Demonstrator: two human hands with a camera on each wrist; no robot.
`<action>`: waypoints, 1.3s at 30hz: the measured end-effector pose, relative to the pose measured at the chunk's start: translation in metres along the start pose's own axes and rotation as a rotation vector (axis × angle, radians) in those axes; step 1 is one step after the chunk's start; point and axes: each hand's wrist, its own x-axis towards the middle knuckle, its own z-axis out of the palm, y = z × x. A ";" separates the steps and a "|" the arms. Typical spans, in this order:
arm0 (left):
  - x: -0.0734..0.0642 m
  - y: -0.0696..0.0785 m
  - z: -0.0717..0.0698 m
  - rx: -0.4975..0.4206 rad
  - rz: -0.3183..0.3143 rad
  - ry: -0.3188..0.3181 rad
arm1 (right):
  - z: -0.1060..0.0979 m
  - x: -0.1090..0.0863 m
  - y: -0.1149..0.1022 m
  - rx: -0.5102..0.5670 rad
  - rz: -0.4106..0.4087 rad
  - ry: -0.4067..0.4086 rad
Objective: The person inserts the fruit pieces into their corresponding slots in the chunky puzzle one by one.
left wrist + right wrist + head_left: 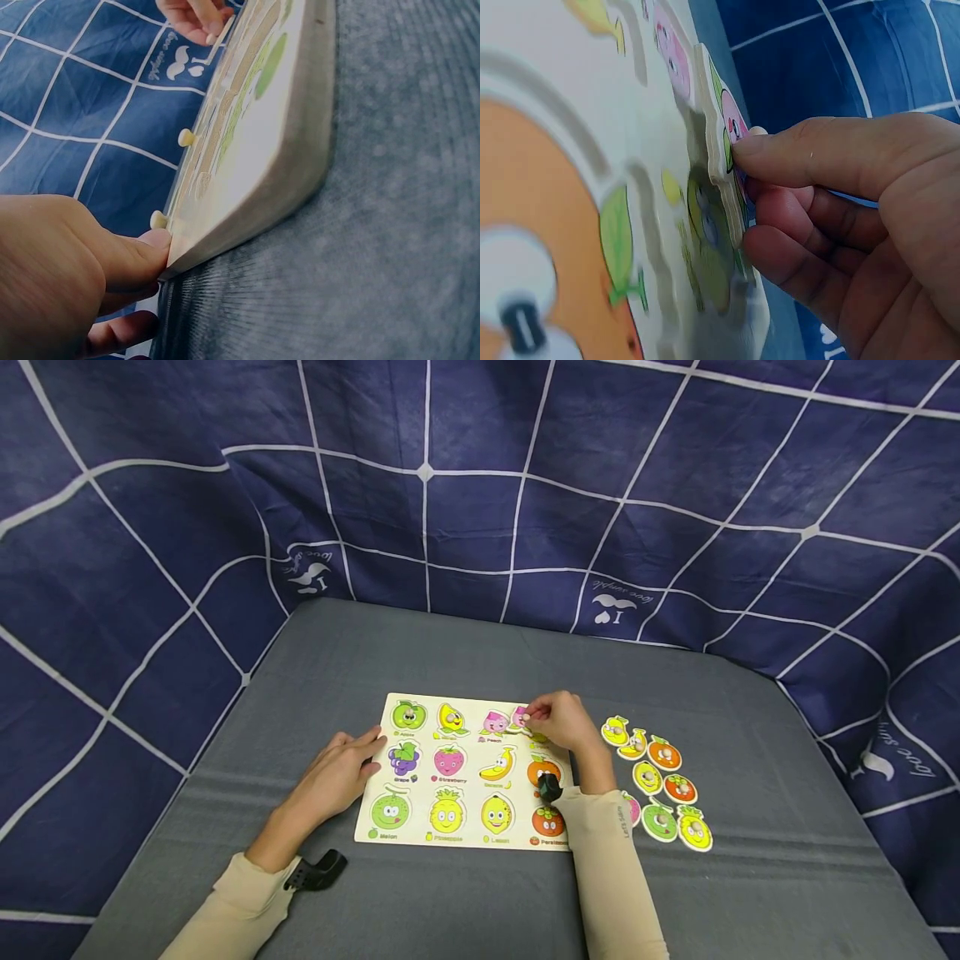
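Observation:
A wooden fruit puzzle board (472, 783) lies with printed fruit recesses facing up. My right hand (561, 720) pinches a pink peach puzzle piece (518, 718) between thumb and fingers. In the right wrist view the peach piece (727, 127) is tilted over the board's top right recess, beside the printed peach (673, 52). My left hand (337, 774) touches the board's left edge with its fingers extended. The left wrist view shows its thumb (142, 255) right at the board's rim, close to a small wooden knob (158, 220). A second knob (186, 137) stands farther along.
To the right of the board several loose knobbed fruit pieces lie in a cluster, including a pineapple piece (694, 831), a melon piece (659, 822) and a pear piece (615, 731). Grey cloth (465, 902) covers the table. A blue checked curtain (480, 518) hangs behind it.

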 end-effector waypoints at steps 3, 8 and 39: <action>0.000 0.000 0.000 0.002 0.001 -0.002 | 0.005 0.003 -0.004 0.010 0.001 -0.013; 0.000 0.001 -0.001 0.011 -0.008 -0.010 | 0.012 0.006 -0.010 0.021 0.005 -0.033; 0.000 0.003 -0.002 0.002 0.010 0.024 | 0.027 0.015 -0.026 -0.015 -0.016 -0.109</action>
